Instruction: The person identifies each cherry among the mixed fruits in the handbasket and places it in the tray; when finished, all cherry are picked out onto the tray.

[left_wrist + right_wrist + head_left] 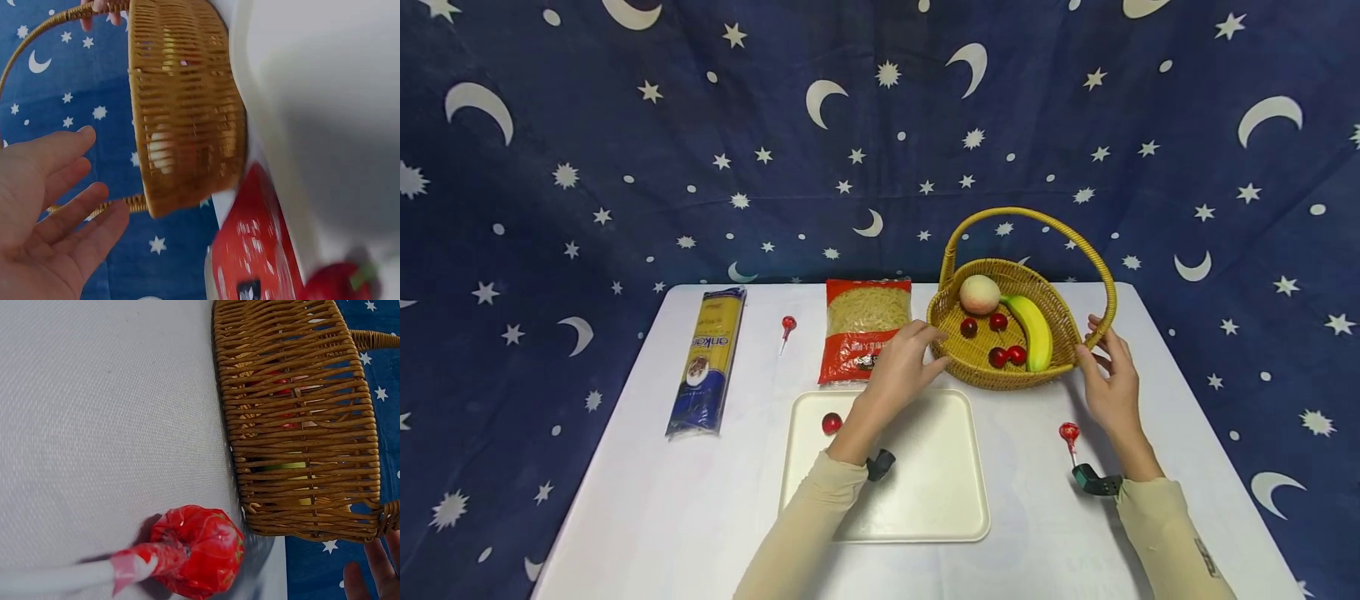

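Note:
A wicker basket with a tall arched handle stands at the back right. Inside lie a peach, a banana and several cherries. My right hand holds the basket at the right foot of its handle, with fingertips on either side of the handle in the left wrist view. At the basket's left side is my left hand, fingers parted and holding nothing; the left wrist view shows a gap between those fingers and the wicker wall.
Below the left forearm lies a cream tray with a dark red cherry on it. A red pasta bag lies behind it. Farther left are a lollipop and a blue-yellow spaghetti pack. Another lollipop lies near the right wrist.

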`<state>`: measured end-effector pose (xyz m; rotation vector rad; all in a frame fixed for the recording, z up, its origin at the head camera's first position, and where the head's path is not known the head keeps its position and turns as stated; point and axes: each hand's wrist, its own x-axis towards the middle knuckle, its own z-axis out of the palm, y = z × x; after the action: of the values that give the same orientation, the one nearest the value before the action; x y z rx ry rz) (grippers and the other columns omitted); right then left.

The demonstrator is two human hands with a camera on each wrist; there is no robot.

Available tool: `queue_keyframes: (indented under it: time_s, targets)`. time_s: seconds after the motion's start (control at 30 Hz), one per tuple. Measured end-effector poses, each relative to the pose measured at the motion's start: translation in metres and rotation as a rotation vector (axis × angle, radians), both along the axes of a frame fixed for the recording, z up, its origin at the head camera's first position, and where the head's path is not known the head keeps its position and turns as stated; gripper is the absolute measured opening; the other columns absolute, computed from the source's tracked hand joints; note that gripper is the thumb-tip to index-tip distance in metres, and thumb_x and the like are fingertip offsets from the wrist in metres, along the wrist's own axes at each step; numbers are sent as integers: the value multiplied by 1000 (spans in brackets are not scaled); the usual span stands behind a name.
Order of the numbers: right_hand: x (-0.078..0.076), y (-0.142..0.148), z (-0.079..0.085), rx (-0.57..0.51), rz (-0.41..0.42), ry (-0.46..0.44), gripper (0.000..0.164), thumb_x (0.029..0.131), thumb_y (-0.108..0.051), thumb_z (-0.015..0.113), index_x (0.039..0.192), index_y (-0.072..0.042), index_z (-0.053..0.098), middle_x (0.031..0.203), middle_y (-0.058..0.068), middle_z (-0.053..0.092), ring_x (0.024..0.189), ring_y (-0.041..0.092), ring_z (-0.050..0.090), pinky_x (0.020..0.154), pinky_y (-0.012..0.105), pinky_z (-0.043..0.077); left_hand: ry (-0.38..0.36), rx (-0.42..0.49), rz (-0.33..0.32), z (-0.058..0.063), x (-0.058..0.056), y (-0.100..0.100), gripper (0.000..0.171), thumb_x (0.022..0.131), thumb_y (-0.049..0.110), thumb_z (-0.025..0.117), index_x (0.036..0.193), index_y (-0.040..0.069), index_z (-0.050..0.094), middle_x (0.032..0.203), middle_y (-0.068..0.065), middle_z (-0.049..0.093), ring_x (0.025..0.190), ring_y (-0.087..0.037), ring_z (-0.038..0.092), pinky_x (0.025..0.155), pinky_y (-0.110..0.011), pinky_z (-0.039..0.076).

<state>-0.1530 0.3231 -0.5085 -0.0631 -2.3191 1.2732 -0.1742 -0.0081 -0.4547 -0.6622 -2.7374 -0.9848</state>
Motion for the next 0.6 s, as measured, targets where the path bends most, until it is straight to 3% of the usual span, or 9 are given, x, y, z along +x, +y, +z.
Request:
queue_keyframes:
  time_s: [0.37, 0.6]
  targets:
    - [-1, 0, 1, -6, 4, -7, 50, 107, -11, 63, 155, -22, 55, 152, 11, 57, 127, -9, 52, 100, 6, 43, -91, 49, -107, 1, -27, 48, 32, 96, 21, 81, 126, 10, 76, 127, -8, 74, 114, -23, 72, 99, -34, 59]
    - [0, 0, 2, -4, 2, -15, 51, 108, -13, 62, 156, -25, 54, 154, 13, 56, 128, -10, 52, 101, 5, 43, -141, -21, -105, -4, -44, 79, 32, 97, 23, 79, 128, 14, 77, 135, -4, 74, 127, -21, 69, 110, -33, 55]
